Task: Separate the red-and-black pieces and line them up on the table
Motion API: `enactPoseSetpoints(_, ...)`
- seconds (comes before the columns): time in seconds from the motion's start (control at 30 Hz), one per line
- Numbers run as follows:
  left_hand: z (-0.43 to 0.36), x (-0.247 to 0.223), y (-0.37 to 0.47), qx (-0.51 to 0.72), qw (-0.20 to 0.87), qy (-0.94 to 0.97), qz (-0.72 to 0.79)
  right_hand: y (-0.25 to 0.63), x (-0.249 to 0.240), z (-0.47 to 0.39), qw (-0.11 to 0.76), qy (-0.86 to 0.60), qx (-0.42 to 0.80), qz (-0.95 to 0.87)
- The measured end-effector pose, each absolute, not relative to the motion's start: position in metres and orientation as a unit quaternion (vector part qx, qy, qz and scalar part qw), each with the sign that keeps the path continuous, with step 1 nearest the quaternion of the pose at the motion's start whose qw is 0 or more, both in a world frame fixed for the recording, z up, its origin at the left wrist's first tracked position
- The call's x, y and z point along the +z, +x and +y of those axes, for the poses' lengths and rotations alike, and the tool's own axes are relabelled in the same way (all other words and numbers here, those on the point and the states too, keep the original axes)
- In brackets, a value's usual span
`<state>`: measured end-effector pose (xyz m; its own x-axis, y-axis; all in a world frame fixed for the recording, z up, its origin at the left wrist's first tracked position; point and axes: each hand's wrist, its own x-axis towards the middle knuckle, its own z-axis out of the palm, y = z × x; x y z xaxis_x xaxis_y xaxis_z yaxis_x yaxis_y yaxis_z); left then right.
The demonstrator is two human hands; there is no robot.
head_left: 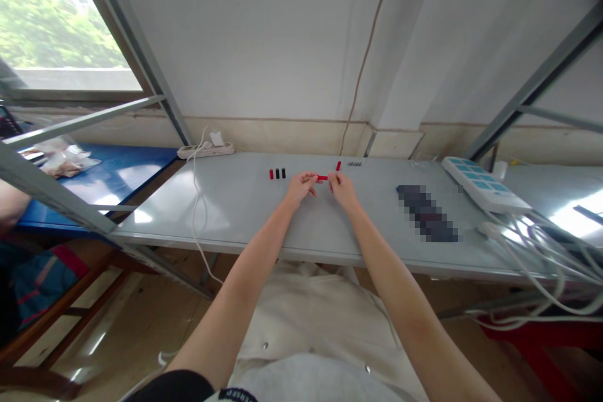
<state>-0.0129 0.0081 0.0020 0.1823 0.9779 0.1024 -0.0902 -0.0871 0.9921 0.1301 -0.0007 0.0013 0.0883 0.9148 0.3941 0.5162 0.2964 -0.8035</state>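
A short red stick-shaped piece (322, 178) spans the gap between my two hands, low over the grey table (226, 201). My left hand (301, 187) pinches its left end. The fingertips of my right hand (341, 188) close on the opposite end. Left of my left hand, a small red cylinder (271, 174) and two black cylinders (280, 173) stand in a row. Just beyond my right hand is another small red cylinder (338, 166). Beside that lies a row of several tiny dark pieces (355, 164), too small to name.
A white power strip (211, 151) with a cable sits at the back left. A dark, pixelated object (426, 213) lies at right, near a large white multi-socket unit (485, 185) and tangled white cables (541, 257). Metal frame posts (136, 44) flank the table. Another person's arm (12, 204) shows far left.
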Motion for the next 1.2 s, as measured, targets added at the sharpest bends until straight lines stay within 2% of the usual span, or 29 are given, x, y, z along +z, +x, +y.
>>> enactPoseSetpoints(0.1,0.0079,0.0029,-0.0134,0.500,0.532,0.540,0.418,0.1308,-0.0006,0.0018,0.495,-0.538,0.209,-0.649)
enactPoseSetpoints(0.33,0.0083,0.0034,-0.0143,0.513,0.524,0.519,0.438,0.1305,-0.0069,0.0058,0.484,-0.483,0.306,-0.663)
enactPoseSetpoints(0.53,0.0067,0.0050,-0.0137,0.505,0.537,0.522,0.428,0.1315,-0.0004,-0.0014,0.428,-0.512,0.271,-0.693)
enactPoseSetpoints(0.7,0.0064,0.0058,-0.0135,0.494,0.547,0.511,0.443,0.1318,0.0021,-0.0030,0.418,-0.517,0.270,-0.696)
enactPoseSetpoints(1.07,0.0096,0.0037,-0.0156,0.569,0.499,0.453,0.472,0.1365,-0.0011,0.0001,0.431,-0.529,0.268,-0.680)
enactPoseSetpoints(1.2,0.0106,0.0019,-0.0151,0.558,0.491,0.476,0.470,0.1374,-0.0003,0.0026,0.459,-0.535,0.271,-0.656)
